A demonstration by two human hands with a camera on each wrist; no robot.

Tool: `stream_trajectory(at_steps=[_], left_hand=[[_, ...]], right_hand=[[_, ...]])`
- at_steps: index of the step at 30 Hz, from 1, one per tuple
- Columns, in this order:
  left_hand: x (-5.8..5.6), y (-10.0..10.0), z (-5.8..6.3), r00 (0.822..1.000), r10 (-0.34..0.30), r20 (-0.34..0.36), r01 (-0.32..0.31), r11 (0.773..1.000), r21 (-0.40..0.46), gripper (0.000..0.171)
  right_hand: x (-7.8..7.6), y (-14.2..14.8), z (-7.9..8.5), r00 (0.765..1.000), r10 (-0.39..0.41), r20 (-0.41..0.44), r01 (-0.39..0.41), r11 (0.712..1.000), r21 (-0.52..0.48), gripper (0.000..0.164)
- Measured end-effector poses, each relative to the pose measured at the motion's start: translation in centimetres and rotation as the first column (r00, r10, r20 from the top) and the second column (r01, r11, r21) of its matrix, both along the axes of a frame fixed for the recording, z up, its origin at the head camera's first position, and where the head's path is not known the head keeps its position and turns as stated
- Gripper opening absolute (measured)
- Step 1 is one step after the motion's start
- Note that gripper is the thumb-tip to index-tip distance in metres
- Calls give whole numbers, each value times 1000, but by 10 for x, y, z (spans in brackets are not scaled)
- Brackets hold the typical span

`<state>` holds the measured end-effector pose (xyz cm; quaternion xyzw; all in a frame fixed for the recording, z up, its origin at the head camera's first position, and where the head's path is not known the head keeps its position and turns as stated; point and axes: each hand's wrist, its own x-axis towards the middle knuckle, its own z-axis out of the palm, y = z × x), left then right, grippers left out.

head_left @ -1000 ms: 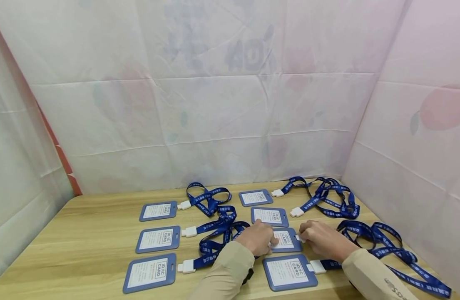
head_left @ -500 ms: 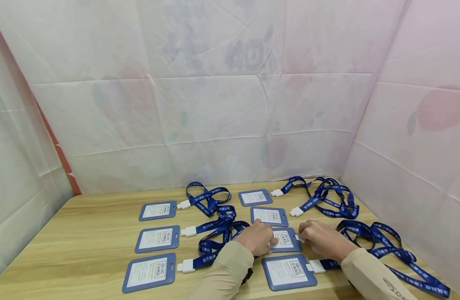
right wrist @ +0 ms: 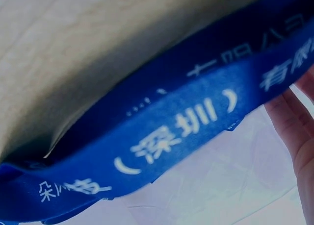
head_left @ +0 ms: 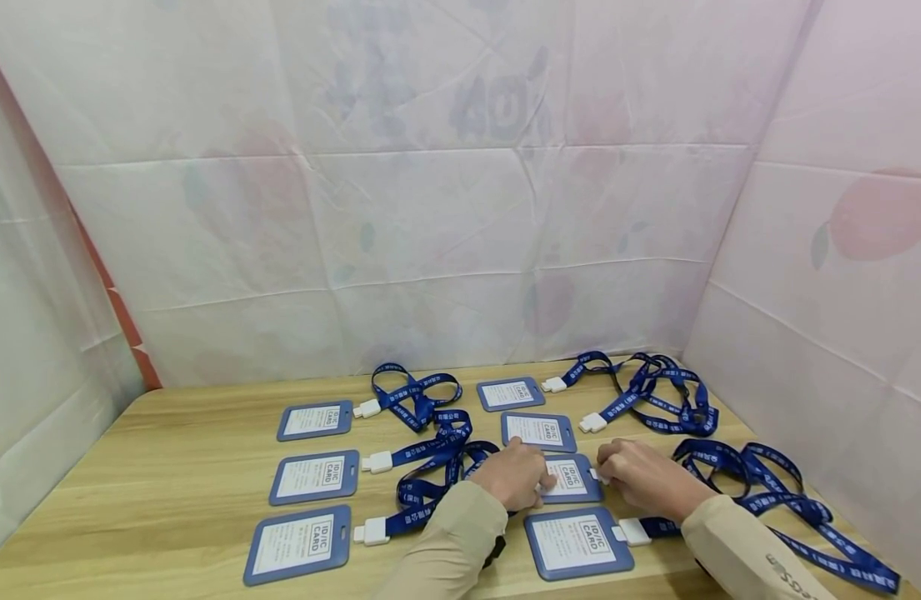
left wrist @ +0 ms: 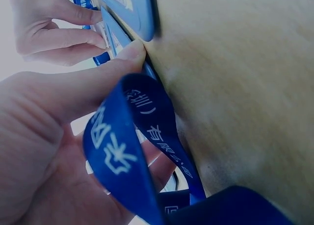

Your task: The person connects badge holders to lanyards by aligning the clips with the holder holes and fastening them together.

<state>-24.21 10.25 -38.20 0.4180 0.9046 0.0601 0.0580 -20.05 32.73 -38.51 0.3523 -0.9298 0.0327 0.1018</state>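
In the head view my left hand (head_left: 514, 477) holds the left end of a blue-framed ID card holder (head_left: 568, 478) lying third from the back in the right column. The left wrist view shows its thumb (left wrist: 131, 53) pressed on the holder's edge, with a blue lanyard loop (left wrist: 115, 151) passing before the palm. My right hand (head_left: 648, 477) pinches a white lanyard clip (head_left: 597, 476) at the slotted end of that holder; its fingers cover most of the clip. Blue lanyard (right wrist: 181, 132) with white lettering fills much of the right wrist view, where only part of the hand shows.
Three more holders (head_left: 313, 476) form a left column, each with a white clip (head_left: 377, 462) and blue lanyard (head_left: 445, 450) to its right. Another holder (head_left: 578, 544) lies nearest in the right column, its clip (head_left: 633, 532) at its slot. Printed cloth walls (head_left: 445, 225) enclose the wooden table (head_left: 167, 467).
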Motion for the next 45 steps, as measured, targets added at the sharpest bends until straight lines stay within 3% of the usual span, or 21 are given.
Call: stream_trajectory(at_steps=[16, 45], left_hand=[[-1, -1, 0, 1000, 3, 9, -3, 1000, -1, 31], [0, -1, 1, 1000, 9, 17, -10, 1000, 15, 32]], right_hand=[[-1, 0, 4, 998, -38, 45, 36, 997, 63, 24], [-3, -9, 6, 999, -24, 25, 22, 996, 86, 24]])
